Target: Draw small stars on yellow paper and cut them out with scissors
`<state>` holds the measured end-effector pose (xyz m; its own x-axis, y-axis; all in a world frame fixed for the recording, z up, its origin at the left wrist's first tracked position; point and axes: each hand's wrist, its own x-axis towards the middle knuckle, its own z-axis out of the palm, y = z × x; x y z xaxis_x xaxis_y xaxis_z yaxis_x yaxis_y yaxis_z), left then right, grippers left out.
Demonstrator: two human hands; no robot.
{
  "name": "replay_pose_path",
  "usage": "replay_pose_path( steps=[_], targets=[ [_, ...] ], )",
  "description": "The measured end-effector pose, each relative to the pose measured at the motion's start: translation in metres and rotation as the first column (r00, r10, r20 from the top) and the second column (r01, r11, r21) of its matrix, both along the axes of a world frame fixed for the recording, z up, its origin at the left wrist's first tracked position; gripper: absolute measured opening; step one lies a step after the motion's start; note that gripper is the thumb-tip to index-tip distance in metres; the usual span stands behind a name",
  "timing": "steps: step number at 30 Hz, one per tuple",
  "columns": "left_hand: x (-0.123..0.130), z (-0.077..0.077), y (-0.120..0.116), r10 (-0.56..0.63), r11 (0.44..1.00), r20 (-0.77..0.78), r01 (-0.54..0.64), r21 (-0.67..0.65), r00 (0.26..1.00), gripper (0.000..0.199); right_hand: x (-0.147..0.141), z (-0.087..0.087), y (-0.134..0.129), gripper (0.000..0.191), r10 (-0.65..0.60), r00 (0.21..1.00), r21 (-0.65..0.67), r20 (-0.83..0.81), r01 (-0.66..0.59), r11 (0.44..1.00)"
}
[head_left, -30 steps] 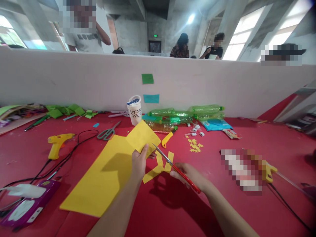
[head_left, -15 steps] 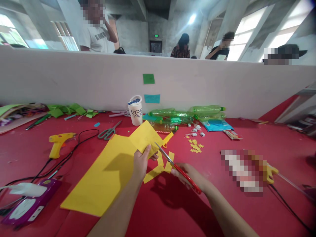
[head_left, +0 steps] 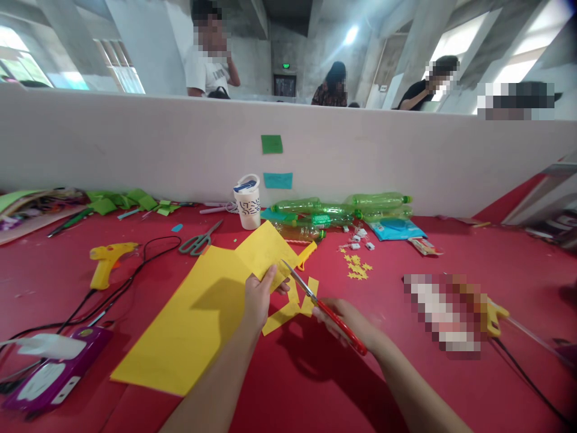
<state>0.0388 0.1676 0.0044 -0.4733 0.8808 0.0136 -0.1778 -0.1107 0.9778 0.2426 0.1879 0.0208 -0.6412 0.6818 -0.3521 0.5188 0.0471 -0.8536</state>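
My left hand (head_left: 260, 296) pinches a small square of yellow paper (head_left: 265, 249) between thumb and fingers, above the table. Red-handled scissors (head_left: 339, 325) are gripped in my right hand (head_left: 345, 319), their blades pointing up and left with the tip at the right edge of the square. Whether the blades have cut into it I cannot tell. Under and left of the square lies a large yellow sheet (head_left: 180, 337). Yellow paper strips (head_left: 282, 317) lie on the table below the blades, beside my left hand.
Grey scissors (head_left: 196, 243), a yellow glue gun (head_left: 103, 264) and a purple power strip (head_left: 58, 373) are on the left. Behind my hands stand a white cup (head_left: 247, 207) and green bottles (head_left: 329, 210). Small yellow stars (head_left: 357, 269) lie right. A white partition (head_left: 180, 150) closes the back; people are beyond.
My hands, the paper square and the scissors have barely moved. Beyond the partition, the person in a white shirt and the one in black have both shifted right.
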Motion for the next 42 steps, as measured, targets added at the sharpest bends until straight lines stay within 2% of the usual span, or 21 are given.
replay_pose_path(
  steps=[10,15,19,23,31,38,40,42],
  targets=[
    [0.001,-0.002,0.002,0.001,1.0,0.067,-0.003,0.022,0.998,0.03,-0.002,-0.007,0.002,0.044,-0.055,0.998,-0.029,0.035,0.056,0.998],
    [0.001,-0.003,0.002,-0.02,0.999,0.1,0.015,0.042,0.995,0.029,-0.004,-0.002,0.002,0.045,-0.053,0.997,-0.035,0.056,0.055,0.998],
    [0.002,-0.004,0.002,-0.035,0.998,0.122,0.029,0.049,0.992,0.029,-0.004,0.006,0.001,0.044,-0.027,0.997,0.078,0.073,0.022,0.997],
    [0.006,-0.003,-0.001,-0.107,0.993,0.113,0.101,0.052,0.988,0.032,-0.003,0.009,0.0,0.042,0.011,0.997,0.147,0.075,-0.022,0.989],
    [0.008,-0.003,-0.002,-0.153,0.988,0.15,0.147,0.052,0.977,0.032,-0.004,-0.001,-0.002,0.044,-0.065,0.998,0.02,0.015,0.065,0.998],
    [0.006,-0.008,0.0,-0.167,0.986,0.209,0.164,0.033,0.964,0.031,-0.006,-0.007,0.001,0.044,-0.099,0.995,-0.029,0.008,0.099,0.995],
    [0.003,-0.012,0.003,-0.121,0.992,0.233,0.124,0.003,0.965,0.031,-0.005,-0.008,0.001,0.045,-0.098,0.995,-0.026,0.009,0.099,0.995],
    [-0.001,-0.016,0.005,0.001,1.0,0.25,0.004,-0.017,0.968,0.029,-0.005,-0.008,0.001,0.046,-0.094,0.996,-0.015,0.009,0.094,0.995]
  ],
)
